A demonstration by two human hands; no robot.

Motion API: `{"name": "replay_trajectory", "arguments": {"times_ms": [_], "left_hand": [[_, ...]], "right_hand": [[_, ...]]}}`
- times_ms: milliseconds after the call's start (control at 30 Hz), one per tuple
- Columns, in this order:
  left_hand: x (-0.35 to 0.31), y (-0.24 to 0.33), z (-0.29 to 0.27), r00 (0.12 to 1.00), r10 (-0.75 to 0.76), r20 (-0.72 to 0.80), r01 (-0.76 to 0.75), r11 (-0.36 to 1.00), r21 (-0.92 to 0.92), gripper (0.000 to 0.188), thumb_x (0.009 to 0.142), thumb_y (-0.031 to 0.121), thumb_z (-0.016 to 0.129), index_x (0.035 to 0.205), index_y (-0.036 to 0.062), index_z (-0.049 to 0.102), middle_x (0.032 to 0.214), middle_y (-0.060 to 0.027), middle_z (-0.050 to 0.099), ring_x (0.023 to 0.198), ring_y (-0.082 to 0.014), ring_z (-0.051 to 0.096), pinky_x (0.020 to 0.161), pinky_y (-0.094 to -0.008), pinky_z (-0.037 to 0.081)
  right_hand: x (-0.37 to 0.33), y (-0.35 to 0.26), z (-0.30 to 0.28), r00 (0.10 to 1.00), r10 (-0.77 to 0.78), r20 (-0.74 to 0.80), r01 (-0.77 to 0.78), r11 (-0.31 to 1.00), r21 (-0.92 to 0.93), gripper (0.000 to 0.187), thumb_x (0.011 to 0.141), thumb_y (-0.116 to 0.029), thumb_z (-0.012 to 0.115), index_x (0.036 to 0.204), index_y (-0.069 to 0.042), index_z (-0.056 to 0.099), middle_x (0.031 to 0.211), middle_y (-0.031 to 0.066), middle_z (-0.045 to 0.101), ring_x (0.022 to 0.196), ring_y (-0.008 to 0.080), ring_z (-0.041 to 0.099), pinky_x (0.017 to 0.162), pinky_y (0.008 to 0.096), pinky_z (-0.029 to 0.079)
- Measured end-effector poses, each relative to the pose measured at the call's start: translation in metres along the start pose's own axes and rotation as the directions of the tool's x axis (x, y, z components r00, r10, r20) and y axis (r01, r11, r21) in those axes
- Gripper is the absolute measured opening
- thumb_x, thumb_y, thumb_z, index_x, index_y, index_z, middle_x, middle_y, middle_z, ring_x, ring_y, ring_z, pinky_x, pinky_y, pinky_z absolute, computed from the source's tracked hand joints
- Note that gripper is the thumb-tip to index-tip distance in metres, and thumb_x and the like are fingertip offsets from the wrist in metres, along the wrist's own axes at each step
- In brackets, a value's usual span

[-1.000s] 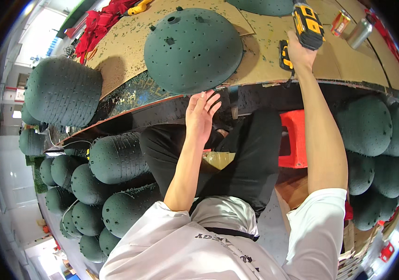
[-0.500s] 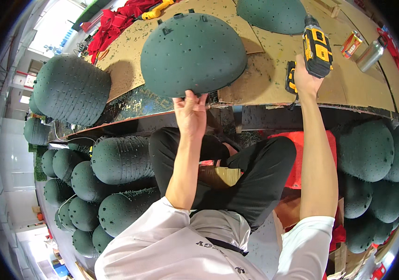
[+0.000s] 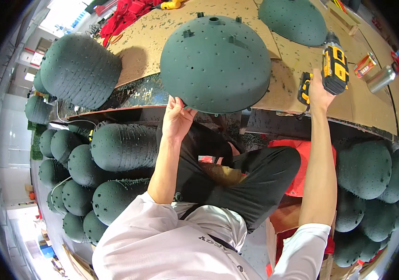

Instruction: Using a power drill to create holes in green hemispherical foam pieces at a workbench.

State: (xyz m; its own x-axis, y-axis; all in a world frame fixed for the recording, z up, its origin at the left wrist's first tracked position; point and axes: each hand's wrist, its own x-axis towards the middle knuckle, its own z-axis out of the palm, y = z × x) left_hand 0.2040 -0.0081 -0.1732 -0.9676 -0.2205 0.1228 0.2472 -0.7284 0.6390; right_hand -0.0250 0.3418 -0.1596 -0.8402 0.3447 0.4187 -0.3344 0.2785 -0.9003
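A dark green plastic dome [image 3: 216, 67], dotted with small holes and short stubs, stands at the near edge of the cardboard-covered table. My left hand [image 3: 177, 122] pinches its lower left rim between thumb and fingers. To the right, my right hand [image 3: 322, 93] is wrapped round the handle of a yellow and black cordless drill [image 3: 335, 67]. The drill's chuck points away from me, apart from the dome and close to a second green dome [image 3: 294, 21] farther back.
A nested stack of green domes [image 3: 80, 70] stands at the table's left. More stacks [image 3: 124, 147] lie below on the left and right [image 3: 364, 169]. A can [image 3: 365, 65] and a metal bottle [image 3: 381, 79] sit at right. Red cloth [image 3: 127, 18] and green scraps lie farther back.
The dome has turned and tilted, its top collar now facing me more, and it sits nearer in view. My left hand has shifted along its rim; the drill stays in my right hand.
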Motion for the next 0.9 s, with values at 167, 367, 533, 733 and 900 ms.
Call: {"name": "replay_trajectory", "arguments": {"times_ms": [167, 367, 533, 733, 900], "left_hand": [[-0.002, 0.016, -0.016, 0.997, -0.050, -0.058, 0.048, 0.998, -0.029, 0.031, 0.100, 0.025, 0.060, 0.128, 0.0139, 0.051, 0.122, -0.0014, 0.065, 0.108, -0.0222, 0.066, 0.098, -0.0432, 0.053], [0.000, 0.032, -0.027, 0.973, -0.057, -0.226, 0.073, 0.995, 0.066, 0.015, 0.102, 0.025, 0.057, 0.109, 0.0121, 0.057, 0.106, -0.0025, 0.068, 0.092, -0.0175, 0.069, 0.084, -0.0390, 0.059], [-0.001, 0.047, -0.037, 0.912, 0.027, -0.410, 0.078, 0.968, 0.237, 0.029, 0.102, 0.021, 0.057, 0.120, -0.0020, 0.055, 0.094, -0.0071, 0.067, 0.080, -0.0165, 0.068, 0.073, -0.0365, 0.063], [-0.032, 0.030, -0.032, 0.812, 0.266, -0.519, -0.183, 0.961, 0.206, 0.047, 0.095, 0.006, 0.063, 0.134, -0.0083, 0.040, 0.135, -0.0258, 0.047, 0.117, -0.0367, 0.058, 0.104, -0.0458, 0.052], [-0.066, -0.008, -0.028, 0.776, 0.261, -0.574, -0.204, 0.965, 0.162, 0.038, 0.098, 0.006, 0.059, 0.131, -0.0049, 0.044, 0.133, -0.0221, 0.051, 0.117, -0.0337, 0.060, 0.103, -0.0430, 0.052]], "right_hand": [[0.007, 0.005, 0.001, 1.000, 0.013, 0.027, -0.013, 1.000, 0.000, 0.026, 0.083, -0.012, 0.066, 0.105, -0.001, 0.059, 0.086, 0.0043, 0.062, 0.077, 0.0169, 0.061, 0.074, 0.0344, 0.051], [-0.005, -0.025, 0.002, 0.995, 0.092, 0.048, -0.099, 0.982, 0.162, 0.029, 0.085, -0.001, 0.059, 0.114, -0.001, 0.058, 0.068, 0.0009, 0.052, 0.054, 0.0083, 0.049, 0.053, 0.0249, 0.043], [-0.007, -0.031, 0.002, 0.997, 0.025, 0.069, -0.037, 0.981, 0.191, 0.033, 0.085, 0.002, 0.058, 0.118, 0.001, 0.056, 0.068, 0.0027, 0.052, 0.054, 0.0089, 0.049, 0.052, 0.0242, 0.045], [-0.003, -0.037, 0.001, 0.993, 0.053, 0.107, -0.078, 0.965, 0.252, 0.036, 0.083, 0.006, 0.060, 0.118, 0.000, 0.056, 0.071, 0.0035, 0.054, 0.054, 0.0108, 0.051, 0.053, 0.0254, 0.048], [-0.036, -0.082, -0.022, 0.975, 0.031, 0.218, -0.083, 0.969, 0.234, 0.041, 0.087, 0.004, 0.060, 0.128, -0.003, 0.054, 0.076, 0.0041, 0.054, 0.063, 0.0115, 0.053, 0.059, 0.0261, 0.047]]}}
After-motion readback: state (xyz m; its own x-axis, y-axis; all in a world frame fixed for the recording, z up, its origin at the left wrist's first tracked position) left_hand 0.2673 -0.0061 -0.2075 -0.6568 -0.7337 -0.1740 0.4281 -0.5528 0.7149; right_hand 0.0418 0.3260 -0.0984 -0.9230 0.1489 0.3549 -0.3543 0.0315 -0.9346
